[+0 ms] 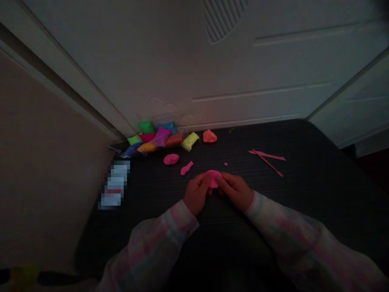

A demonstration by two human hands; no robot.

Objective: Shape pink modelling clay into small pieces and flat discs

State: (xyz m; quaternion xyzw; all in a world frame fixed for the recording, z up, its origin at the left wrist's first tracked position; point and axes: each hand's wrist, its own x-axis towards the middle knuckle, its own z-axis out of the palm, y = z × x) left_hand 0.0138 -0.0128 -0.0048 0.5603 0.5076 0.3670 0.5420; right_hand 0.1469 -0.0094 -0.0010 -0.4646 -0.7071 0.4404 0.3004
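Between my two hands is a flattened round piece of bright pink modeling clay [214, 179]. My left hand [196, 194] pinches its left edge, thumb on top. On the opposite edge, my right hand [238, 190] grips it the same way, with the fingers curled underneath and partly hidden. Just beyond the hands lie a small pink clay crumb [225, 164], a narrow-necked pink clay piece [186, 168] and a larger pink clay lump [171, 159]. An orange clay lump [209, 136] rests farther back.
Colourful clay packets [161, 137] in clear plastic are heaped at the back left, a yellow packet [190, 141] at their side. Two thin pink modeling tools [267, 156] lie crossed at right. A blurred-out pale item [114, 184] is on the dark table [146, 194]; a white panel [212, 77] stands behind.
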